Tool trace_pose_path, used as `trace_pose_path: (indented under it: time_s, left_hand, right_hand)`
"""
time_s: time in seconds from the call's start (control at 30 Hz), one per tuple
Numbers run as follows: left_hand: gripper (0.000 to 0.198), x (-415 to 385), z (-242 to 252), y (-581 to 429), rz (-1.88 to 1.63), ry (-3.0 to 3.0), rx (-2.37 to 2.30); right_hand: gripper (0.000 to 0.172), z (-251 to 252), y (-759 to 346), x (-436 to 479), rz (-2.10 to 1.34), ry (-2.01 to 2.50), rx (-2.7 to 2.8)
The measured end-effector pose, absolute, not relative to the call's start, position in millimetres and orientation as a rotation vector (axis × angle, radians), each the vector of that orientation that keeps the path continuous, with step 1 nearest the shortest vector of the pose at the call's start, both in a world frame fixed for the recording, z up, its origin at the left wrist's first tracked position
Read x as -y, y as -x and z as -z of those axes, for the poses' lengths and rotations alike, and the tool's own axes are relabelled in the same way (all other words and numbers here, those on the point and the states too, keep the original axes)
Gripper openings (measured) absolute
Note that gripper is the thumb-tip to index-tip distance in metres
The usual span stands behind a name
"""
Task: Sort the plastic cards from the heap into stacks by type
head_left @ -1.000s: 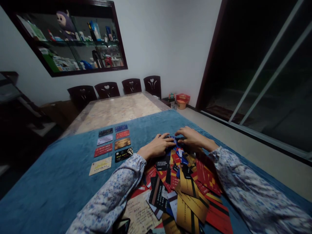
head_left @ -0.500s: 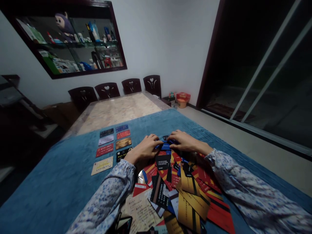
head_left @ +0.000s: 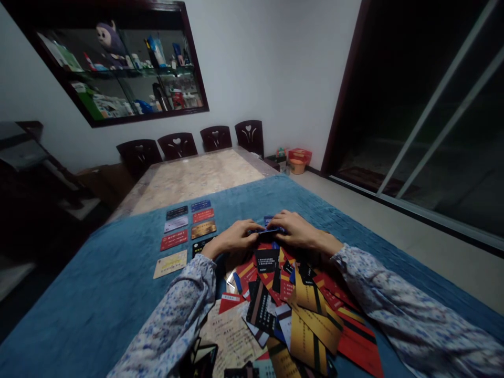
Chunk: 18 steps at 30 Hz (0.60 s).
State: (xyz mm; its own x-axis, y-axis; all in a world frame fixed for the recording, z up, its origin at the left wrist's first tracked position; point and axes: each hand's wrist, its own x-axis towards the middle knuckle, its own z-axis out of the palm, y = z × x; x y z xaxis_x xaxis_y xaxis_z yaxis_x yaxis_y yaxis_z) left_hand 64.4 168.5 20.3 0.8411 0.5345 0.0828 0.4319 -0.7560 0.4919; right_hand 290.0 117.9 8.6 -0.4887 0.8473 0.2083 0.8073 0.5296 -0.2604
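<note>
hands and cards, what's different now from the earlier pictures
The left hand has shifted left and now partly hides a black laid-out card; the right hand has moved left too. Both hold a blue card between them, tipped nearly edge-on, where its face showed half a second ago. The other laid-out cards stayed in place.

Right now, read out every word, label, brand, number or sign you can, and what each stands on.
"1. 2. 3.": line numbers on the upper black card in the pile.
Too small or blurred: its other print, and any on the laid-out cards, other pile cards, cream sheet and shelf goods.
</note>
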Motion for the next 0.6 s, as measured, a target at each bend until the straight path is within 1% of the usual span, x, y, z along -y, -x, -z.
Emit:
trace_pose_path:
  time_s: [0.23, 0.6]
  left_hand:
    - [0.04, -173, -20, -60, -0.34, -2.376, -0.811]
    - [0.032, -179, -14, -62, -0.478, -2.44, -0.87]
  right_hand:
    - [0.018, 1, -294, -127, -0.206, 1.408, 2.304]
    - [0.017, 5, -295, -131, -0.087, 1.278, 2.189]
